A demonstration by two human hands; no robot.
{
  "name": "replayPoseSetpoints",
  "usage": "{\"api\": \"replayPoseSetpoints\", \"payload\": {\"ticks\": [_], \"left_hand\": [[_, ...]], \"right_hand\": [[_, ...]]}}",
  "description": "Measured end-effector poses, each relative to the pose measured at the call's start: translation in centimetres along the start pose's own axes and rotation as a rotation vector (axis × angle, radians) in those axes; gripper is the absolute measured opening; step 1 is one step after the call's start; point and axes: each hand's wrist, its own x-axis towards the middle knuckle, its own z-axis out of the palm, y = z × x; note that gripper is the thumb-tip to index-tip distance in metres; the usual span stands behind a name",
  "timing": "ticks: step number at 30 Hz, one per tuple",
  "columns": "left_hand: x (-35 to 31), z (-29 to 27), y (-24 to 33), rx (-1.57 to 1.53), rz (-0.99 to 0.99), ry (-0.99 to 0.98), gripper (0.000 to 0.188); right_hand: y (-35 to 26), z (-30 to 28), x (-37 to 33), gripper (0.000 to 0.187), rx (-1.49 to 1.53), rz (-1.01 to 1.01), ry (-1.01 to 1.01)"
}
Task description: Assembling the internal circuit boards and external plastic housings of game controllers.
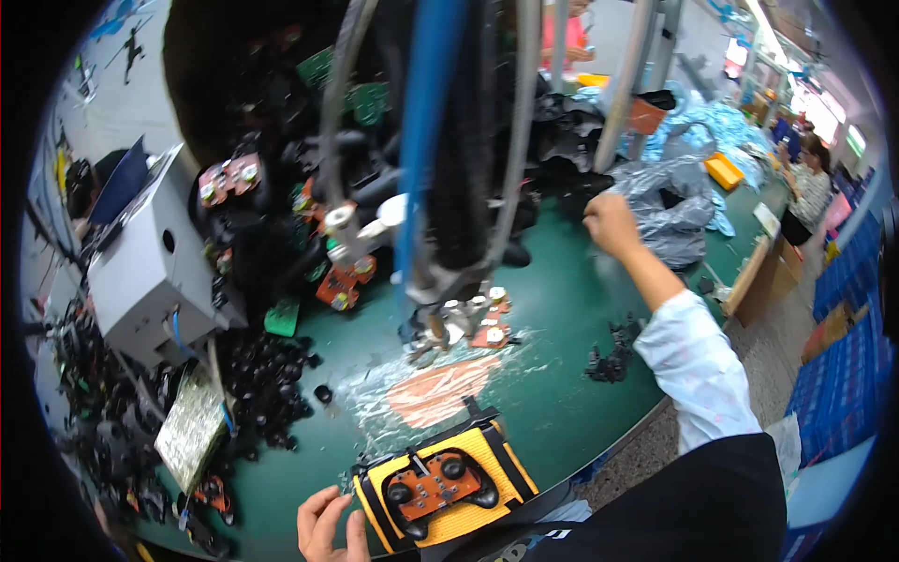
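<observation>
An open game controller shell [412, 529] with an orange circuit board [436, 485] and black thumbsticks lies on a yellow ribbed pad [520, 485] with black edges, at the table's near edge. Just left of the pad is my left hand [323, 529], open, its bent fingers and thumb apart and holding nothing. My right hand [613, 225] reaches far to the right, beside a grey plastic bag [670, 201] and a heap of black parts [567, 155]. Its fingers are curled closed; whatever they hold, if anything, is hidden.
Hoses and a blue tube [426, 112] hang over the table's middle. Loose orange boards [492, 332] lie beneath them. A grey metal box [150, 272] stands at left among black caps [272, 375]. Small black pieces [613, 354] lie at right. Another person [807, 187] sits farther off.
</observation>
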Motion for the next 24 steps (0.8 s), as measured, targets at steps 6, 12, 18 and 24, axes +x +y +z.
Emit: {"api": "replayPoseSetpoints", "payload": {"ticks": [6, 12, 18, 24], "left_hand": [[-1.3, -0.8, -2.7, -0.166, -0.248, 0.171, 0.018], [0.4, -2.1, 0.0, -0.436, -0.305, 0.085, 0.027], [2.7, -0.1, 3.7, -1.351, -0.459, -0.462, 0.063], [2.3, 0.0, 2.2, -1.240, -0.468, -0.374, 0.048]], "right_hand": [[1.5, -8.0, -2.7, 0.021, 0.898, 0.651, -0.094], [-2.7, -17.7, -12.4, 0.042, 1.385, 0.299, -0.261], [-20.7, -17.2, -14.0, 0.024, 1.744, 0.327, -0.846], [-27.1, -18.3, -12.2, 0.068, 1.059, -0.460, -0.262]]}}
